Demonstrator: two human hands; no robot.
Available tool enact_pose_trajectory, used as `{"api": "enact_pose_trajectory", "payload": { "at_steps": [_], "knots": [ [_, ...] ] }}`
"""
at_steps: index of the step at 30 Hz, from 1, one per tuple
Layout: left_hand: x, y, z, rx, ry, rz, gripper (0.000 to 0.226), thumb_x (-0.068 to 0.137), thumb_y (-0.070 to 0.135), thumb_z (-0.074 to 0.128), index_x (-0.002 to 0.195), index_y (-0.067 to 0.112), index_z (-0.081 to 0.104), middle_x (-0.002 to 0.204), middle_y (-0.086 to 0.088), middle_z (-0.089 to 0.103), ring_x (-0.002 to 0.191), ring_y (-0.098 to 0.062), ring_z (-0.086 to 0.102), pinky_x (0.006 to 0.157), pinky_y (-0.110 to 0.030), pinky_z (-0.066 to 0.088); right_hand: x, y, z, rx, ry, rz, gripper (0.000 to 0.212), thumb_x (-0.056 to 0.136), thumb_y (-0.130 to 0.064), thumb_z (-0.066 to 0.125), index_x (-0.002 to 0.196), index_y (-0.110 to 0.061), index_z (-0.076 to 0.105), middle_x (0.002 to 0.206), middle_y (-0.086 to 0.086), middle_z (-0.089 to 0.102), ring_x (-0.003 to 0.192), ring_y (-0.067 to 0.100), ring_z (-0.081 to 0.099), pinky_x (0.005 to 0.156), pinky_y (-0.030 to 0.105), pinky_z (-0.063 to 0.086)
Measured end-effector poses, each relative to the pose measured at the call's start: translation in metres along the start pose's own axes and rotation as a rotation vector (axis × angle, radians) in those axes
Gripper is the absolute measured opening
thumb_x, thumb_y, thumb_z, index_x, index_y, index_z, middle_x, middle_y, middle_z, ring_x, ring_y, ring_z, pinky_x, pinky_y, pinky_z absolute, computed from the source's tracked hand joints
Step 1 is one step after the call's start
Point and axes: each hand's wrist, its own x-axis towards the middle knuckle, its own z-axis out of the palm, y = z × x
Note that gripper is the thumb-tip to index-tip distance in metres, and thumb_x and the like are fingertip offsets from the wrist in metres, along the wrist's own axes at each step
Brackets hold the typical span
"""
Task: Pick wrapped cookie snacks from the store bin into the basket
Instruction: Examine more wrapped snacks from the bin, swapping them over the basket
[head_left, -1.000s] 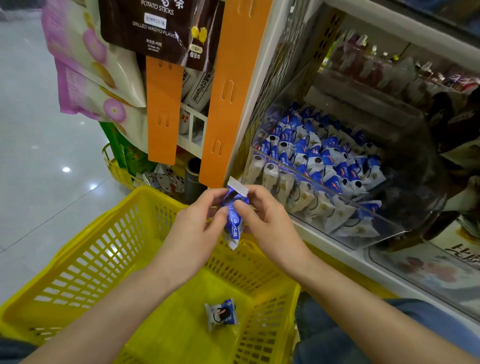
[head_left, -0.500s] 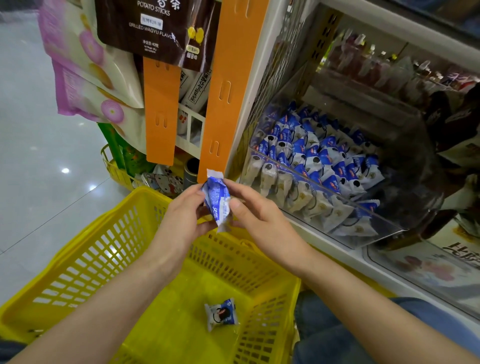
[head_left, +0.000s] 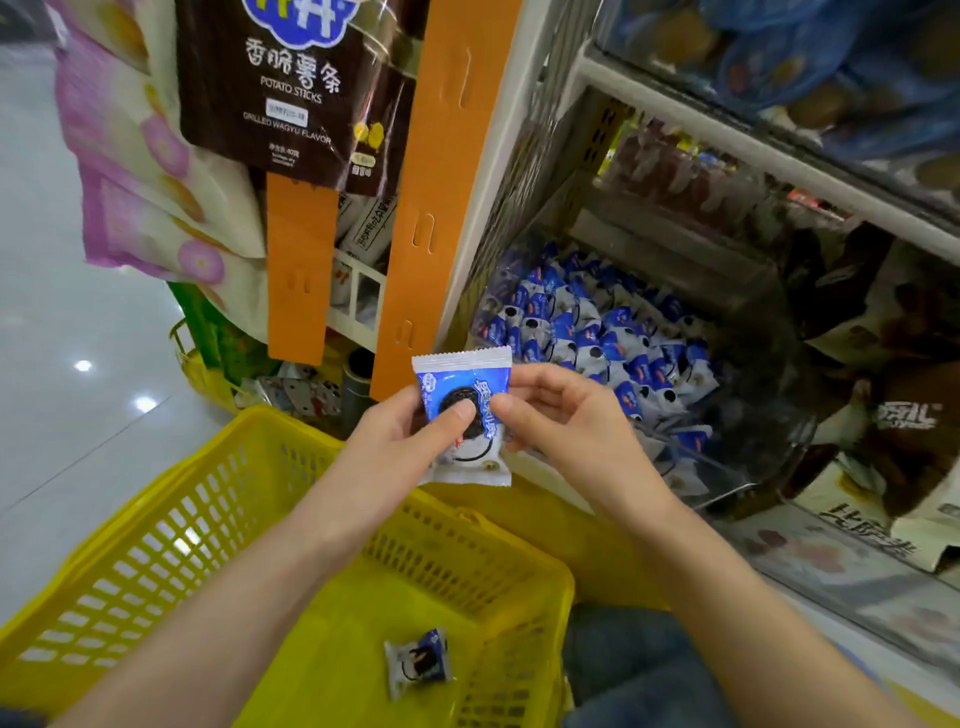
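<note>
A blue-and-white wrapped cookie snack (head_left: 464, 395) is held flat, face toward me, above the far rim of the yellow basket (head_left: 171, 519). My left hand (head_left: 395, 447) pinches its left side with the thumb on the front. My right hand (head_left: 566, 421) pinches its right edge. A second wrapped cookie (head_left: 418, 667) lies on the basket floor. The clear store bin (head_left: 727, 467) to the right holds several more blue-and-white cookie packs (head_left: 597, 332).
Orange hanging strips (head_left: 447, 182) and a brown potato-stick bag (head_left: 291, 88) hang above the basket's far side. Pink-flowered bags (head_left: 150, 171) hang at left. Shelves with other snack packs (head_left: 904, 426) run along the right. White floor tiles (head_left: 67, 338) lie at left.
The cookie pack was edge-on between both hands; now it is turned flat with its printed face toward me and held slightly higher. The camera has moved closer to the shelf.
</note>
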Motion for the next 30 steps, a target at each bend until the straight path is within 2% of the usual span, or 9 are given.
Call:
{"api": "enact_pose_trajectory", "payload": {
  "at_steps": [6,10,14,18,21,23,25,27,30],
  "knots": [
    [0.013,0.007,0.014,-0.028,-0.005,0.095,0.012,0.090,0.016,0.054,0.096,0.023,0.062,0.086,0.016,0.070,0.078,0.007,0.064,0.064,-0.007,0.046,0.016,-0.011,-0.031,-0.117,0.234,-0.118,0.016,0.092,-0.009,0.053,0.091,-0.020,0.064,0.078,-0.007,0.070,0.067,0.003,0.063,0.057,0.015,0.050],
    [0.025,0.010,0.022,-0.054,-0.017,0.106,0.013,0.090,0.016,0.054,0.098,0.027,0.058,0.094,0.014,0.067,0.079,0.010,0.063,0.065,-0.005,0.045,0.046,-0.020,-0.074,-0.387,0.451,-0.191,0.016,0.094,-0.011,0.050,0.091,-0.021,0.062,0.083,-0.009,0.067,0.069,-0.004,0.061,0.061,0.011,0.049],
    [0.036,0.012,0.027,-0.086,-0.028,0.104,0.015,0.091,0.017,0.054,0.099,0.028,0.058,0.098,0.013,0.067,0.085,0.007,0.063,0.071,-0.007,0.047,0.086,-0.007,-0.110,-0.737,0.511,0.100,0.024,0.095,-0.018,0.049,0.114,-0.009,0.060,0.113,0.012,0.064,0.102,0.021,0.060,0.091,0.029,0.045],
    [0.041,0.013,0.026,-0.146,-0.056,0.092,0.019,0.091,0.020,0.054,0.108,0.027,0.059,0.101,0.014,0.070,0.092,0.004,0.064,0.071,-0.007,0.046,0.110,0.011,-0.124,-0.884,0.456,0.259,0.029,0.097,-0.020,0.047,0.118,-0.004,0.058,0.123,0.015,0.058,0.114,0.028,0.052,0.090,0.026,0.037],
    [0.043,0.011,0.025,-0.167,-0.060,0.083,0.024,0.090,0.021,0.055,0.113,0.026,0.058,0.104,0.013,0.069,0.093,0.004,0.063,0.072,-0.007,0.047,0.121,0.017,-0.128,-0.962,0.370,0.374,0.030,0.096,-0.025,0.047,0.109,-0.003,0.062,0.110,0.015,0.062,0.105,0.029,0.056,0.083,0.029,0.039],
    [0.043,0.011,0.025,-0.168,-0.061,0.074,0.022,0.090,0.023,0.055,0.111,0.029,0.058,0.102,0.014,0.069,0.093,0.006,0.063,0.071,-0.006,0.047,0.127,0.019,-0.129,-0.954,0.315,0.414,0.026,0.095,-0.028,0.049,0.084,-0.010,0.064,0.084,0.009,0.060,0.084,0.024,0.055,0.073,0.026,0.036],
    [0.042,0.011,0.026,-0.179,-0.063,0.065,0.020,0.090,0.022,0.056,0.108,0.031,0.057,0.097,0.018,0.069,0.089,0.009,0.062,0.068,-0.004,0.045,0.132,0.020,-0.130,-0.990,0.274,0.440,0.035,0.094,-0.028,0.052,0.061,-0.020,0.050,0.064,0.001,0.047,0.065,0.016,0.046,0.064,0.025,0.032],
    [0.042,0.012,0.026,-0.181,-0.061,0.057,0.018,0.090,0.022,0.056,0.105,0.032,0.057,0.091,0.023,0.069,0.087,0.011,0.062,0.066,-0.003,0.045,0.135,0.022,-0.131,-1.024,0.268,0.469,0.032,0.094,-0.028,0.053,0.063,-0.018,0.050,0.063,0.001,0.045,0.065,0.017,0.045,0.064,0.025,0.032],
    [0.042,0.012,0.026,-0.156,-0.051,0.045,0.020,0.090,0.026,0.055,0.109,0.033,0.056,0.096,0.019,0.068,0.088,0.009,0.062,0.066,-0.005,0.046,0.136,0.021,-0.129,-0.994,0.352,0.433,0.021,0.094,-0.028,0.052,0.086,-0.011,0.059,0.072,0.006,0.054,0.069,0.020,0.053,0.070,0.031,0.042]
  ]
}}
